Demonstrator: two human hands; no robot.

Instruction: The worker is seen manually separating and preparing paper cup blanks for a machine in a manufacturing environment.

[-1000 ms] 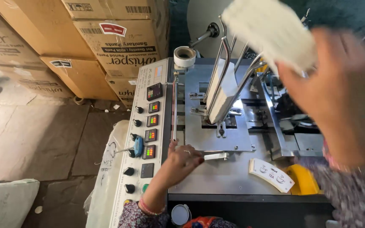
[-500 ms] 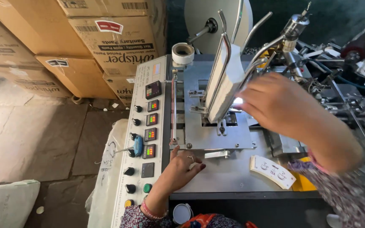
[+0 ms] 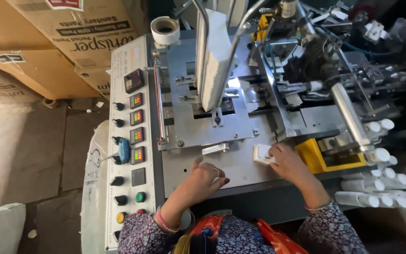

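My left hand rests on the grey metal machine table, fingers loosely curled, a ring on one finger, holding nothing. My right hand lies further right on the same table, fingers on a small flat white pad beside a yellow bin. A stack of white pads stands upright between curved metal guide rods at the machine's feeder.
A control panel with small displays, black knobs and coloured buttons runs along the machine's left side. A white tape roll sits at the top. Cardboard boxes stand at left. White tubes lie in rows at right.
My right hand came down from the feeder stack to the white pad on the table. The left hand stayed on the table. The view moved closer.
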